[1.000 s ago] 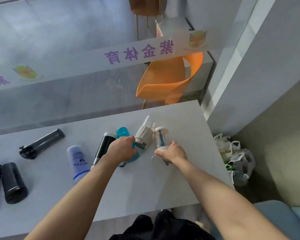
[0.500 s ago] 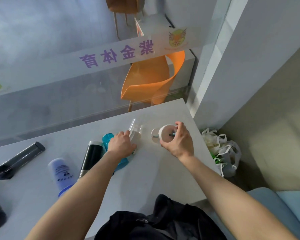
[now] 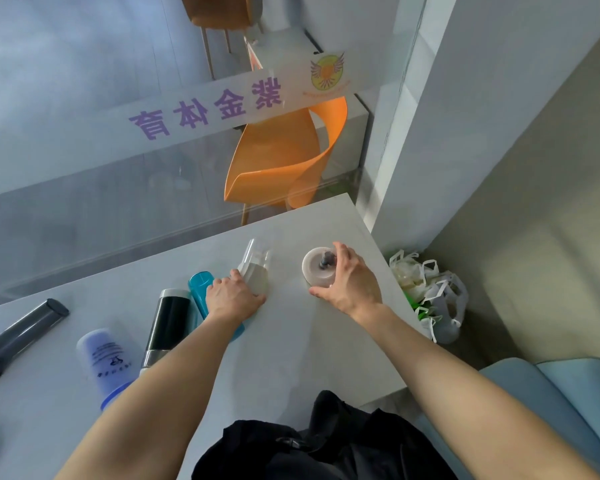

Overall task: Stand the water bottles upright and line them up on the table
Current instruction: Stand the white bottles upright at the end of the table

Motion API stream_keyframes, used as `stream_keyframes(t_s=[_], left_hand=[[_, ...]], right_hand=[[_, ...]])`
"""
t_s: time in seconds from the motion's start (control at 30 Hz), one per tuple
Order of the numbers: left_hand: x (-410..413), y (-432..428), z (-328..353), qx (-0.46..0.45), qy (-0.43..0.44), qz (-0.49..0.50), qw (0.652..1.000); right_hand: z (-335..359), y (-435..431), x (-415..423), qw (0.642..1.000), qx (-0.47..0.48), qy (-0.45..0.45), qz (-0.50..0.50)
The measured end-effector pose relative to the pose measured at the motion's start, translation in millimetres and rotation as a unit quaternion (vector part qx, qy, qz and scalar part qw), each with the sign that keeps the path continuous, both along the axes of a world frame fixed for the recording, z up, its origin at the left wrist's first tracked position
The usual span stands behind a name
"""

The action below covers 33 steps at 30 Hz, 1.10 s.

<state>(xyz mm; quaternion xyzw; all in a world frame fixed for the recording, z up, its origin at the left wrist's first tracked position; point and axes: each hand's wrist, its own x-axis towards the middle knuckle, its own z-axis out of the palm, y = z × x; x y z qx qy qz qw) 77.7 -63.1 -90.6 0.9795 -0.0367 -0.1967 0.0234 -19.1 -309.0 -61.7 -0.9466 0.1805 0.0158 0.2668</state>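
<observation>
Clear plastic with a white lid: the small bottle (image 3: 318, 270) stands upright near the far right corner of the table (image 3: 291, 362), my right hand (image 3: 349, 284) curled around its side, fingers closed on it and the thumb low by its base. My left hand (image 3: 231, 297) is cupped over the grey-capped clear bottle (image 3: 255, 271), which lies on its side toward the far edge; how firmly I grip it I cannot tell. Beside it lie a teal bottle (image 3: 198, 289) and a black one with a silver base (image 3: 168, 323), close together. Further toward the left edge lie a frosted blue bottle (image 3: 106, 358) and a dark grey one (image 3: 21, 337).

The first bottle looks set in place, so the standing-up step has barely begun. Next, I judge, my right hand lets go while my left tips the grey-capped bottle upright and places it beside the first, starting the line.
</observation>
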Motion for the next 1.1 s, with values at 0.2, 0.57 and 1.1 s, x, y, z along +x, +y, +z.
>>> stream_keyframes(t_s=[0.2, 0.57, 1.1], left_hand=[[-5.2, 3.4, 1.5, -0.027, -0.029, 0.016, 0.999], [-13.4, 5.3, 37.8, -0.121, -0.095, -0.004, 0.988], [-5.5, -9.9, 72.1, -0.157, -0.011, -0.175, 0.972]], right_hand=[[-5.2, -11.2, -16.2, 0.999, -0.007, 0.049, -0.023], [-26.3, -11.9, -50.8, 0.964, -0.075, 0.25, 0.056], [-21.1, 24.5, -62.5, 0.941, -0.071, 0.261, 0.202]])
